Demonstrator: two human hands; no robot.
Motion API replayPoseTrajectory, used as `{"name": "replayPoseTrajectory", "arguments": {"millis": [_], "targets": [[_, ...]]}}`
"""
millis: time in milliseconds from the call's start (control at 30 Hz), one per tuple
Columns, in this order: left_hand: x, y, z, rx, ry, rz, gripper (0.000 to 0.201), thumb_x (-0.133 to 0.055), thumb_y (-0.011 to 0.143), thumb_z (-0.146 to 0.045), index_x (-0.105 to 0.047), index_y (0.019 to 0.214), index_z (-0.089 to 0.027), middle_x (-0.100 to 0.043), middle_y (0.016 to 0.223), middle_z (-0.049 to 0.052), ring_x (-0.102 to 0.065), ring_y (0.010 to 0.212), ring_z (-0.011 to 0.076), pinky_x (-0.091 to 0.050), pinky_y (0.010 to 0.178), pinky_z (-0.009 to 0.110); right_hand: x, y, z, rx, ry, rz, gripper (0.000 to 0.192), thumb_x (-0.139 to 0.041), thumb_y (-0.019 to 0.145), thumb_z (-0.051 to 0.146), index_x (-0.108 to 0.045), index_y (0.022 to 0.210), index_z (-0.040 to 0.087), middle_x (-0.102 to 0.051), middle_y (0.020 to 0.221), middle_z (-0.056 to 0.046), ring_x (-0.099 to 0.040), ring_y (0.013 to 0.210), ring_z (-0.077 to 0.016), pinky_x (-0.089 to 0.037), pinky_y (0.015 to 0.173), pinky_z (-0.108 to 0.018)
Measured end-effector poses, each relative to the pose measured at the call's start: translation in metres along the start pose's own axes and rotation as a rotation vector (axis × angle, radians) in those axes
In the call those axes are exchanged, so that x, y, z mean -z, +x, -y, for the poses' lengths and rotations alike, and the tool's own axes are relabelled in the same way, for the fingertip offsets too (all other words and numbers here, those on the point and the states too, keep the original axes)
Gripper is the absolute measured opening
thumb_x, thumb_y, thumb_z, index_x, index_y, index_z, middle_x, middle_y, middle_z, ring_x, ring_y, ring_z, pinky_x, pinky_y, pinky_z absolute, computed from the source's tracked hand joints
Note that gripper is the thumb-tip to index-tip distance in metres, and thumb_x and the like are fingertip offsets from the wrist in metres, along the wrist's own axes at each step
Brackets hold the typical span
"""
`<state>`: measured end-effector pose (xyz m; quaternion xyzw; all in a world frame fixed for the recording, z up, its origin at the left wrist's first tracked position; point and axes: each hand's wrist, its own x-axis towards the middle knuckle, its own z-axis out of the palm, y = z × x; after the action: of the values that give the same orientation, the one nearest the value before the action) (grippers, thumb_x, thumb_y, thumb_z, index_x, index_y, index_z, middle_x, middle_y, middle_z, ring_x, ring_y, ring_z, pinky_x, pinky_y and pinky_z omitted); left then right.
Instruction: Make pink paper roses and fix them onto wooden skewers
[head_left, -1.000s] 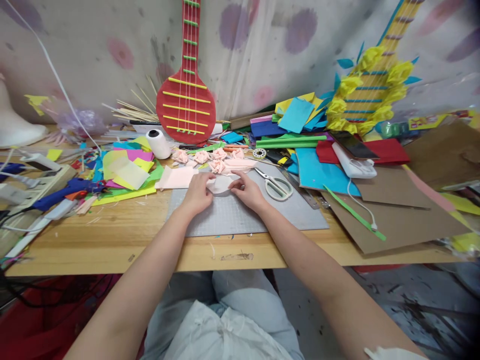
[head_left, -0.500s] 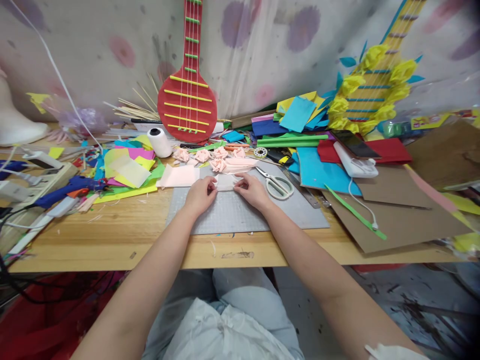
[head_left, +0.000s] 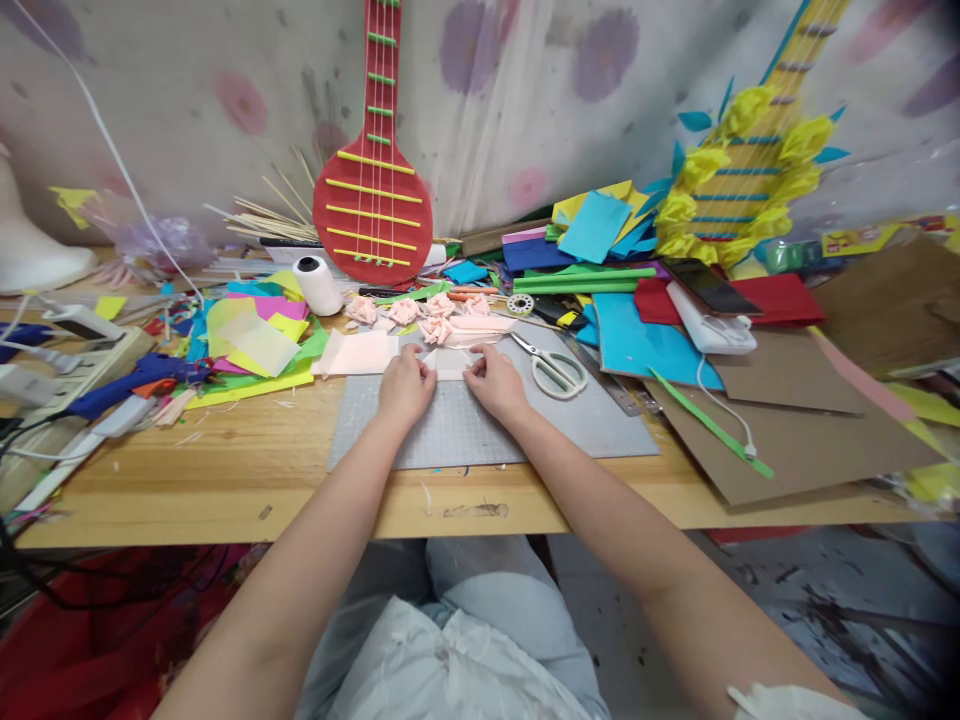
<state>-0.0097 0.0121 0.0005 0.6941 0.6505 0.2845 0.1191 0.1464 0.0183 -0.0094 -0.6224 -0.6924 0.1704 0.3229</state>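
A small pale strip of paper (head_left: 451, 366) stretches between my two hands above the grey cutting mat (head_left: 465, 430). My left hand (head_left: 407, 385) pinches its left end, fingers closed. At the other end, my right hand (head_left: 495, 382) grips it between thumb and fingers. Just behind lie several pale pink paper flowers (head_left: 437, 325) and a stack of folded pink paper strips (head_left: 480, 328). A flat piece of pink paper (head_left: 357, 353) rests left of my left hand. White-handled scissors (head_left: 559, 373) lie on the mat to the right of my right hand.
A red paper lute (head_left: 373, 212) leans at the back, a yellow flowered one (head_left: 739, 190) at the right. A thread cone (head_left: 318, 286), coloured paper scraps (head_left: 255, 335) and a blue glue gun (head_left: 139, 380) lie left. Brown cardboard (head_left: 795, 420) and a phone (head_left: 705, 286) are on the right.
My left hand has shifted slightly to the right and my right hand slightly left, with the paper still between them. The other things lie as before.
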Motion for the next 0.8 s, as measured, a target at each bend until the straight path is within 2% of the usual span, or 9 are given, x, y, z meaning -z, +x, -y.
{"name": "replayPoseTrajectory", "arguments": {"millis": [233,500,800], "targets": [[0.0013,-0.0008,-0.0075,-0.056,0.213,-0.02,0.04,-0.048,0.077,-0.021,-0.04,0.114,-0.011,-0.061,0.084,0.009,-0.053,0.092,0.0224,-0.038,0.081,0.033,0.0005,-0.0028,0.002,0.009,-0.05,-0.003,0.031,-0.048,0.072,0.017,-0.05,0.102,0.02,-0.062,0.073,0.001,-0.05,0.077,-0.0165,-0.035,0.068,-0.027],[-0.0001,-0.0015,-0.0088,-0.067,0.257,-0.029,0.04,-0.048,0.076,-0.02,-0.041,0.115,-0.01,-0.062,0.086,0.01,-0.052,0.091,0.0238,-0.038,0.079,0.033,0.001,-0.004,0.0041,0.045,-0.133,-0.025,0.025,-0.048,0.074,0.018,-0.048,0.099,0.019,-0.063,0.075,0.0,-0.051,0.077,-0.0176,-0.033,0.066,-0.027],[0.0022,-0.002,-0.0089,-0.113,0.282,-0.001,0.013,-0.046,0.077,-0.02,-0.052,0.089,-0.019,-0.06,0.081,0.007,-0.049,0.087,0.0232,-0.038,0.073,0.032,0.0016,-0.0049,0.0066,0.032,-0.229,-0.017,0.018,-0.046,0.076,0.02,-0.049,0.093,0.02,-0.062,0.077,-0.001,-0.051,0.078,-0.0186,-0.032,0.064,-0.027]]}}
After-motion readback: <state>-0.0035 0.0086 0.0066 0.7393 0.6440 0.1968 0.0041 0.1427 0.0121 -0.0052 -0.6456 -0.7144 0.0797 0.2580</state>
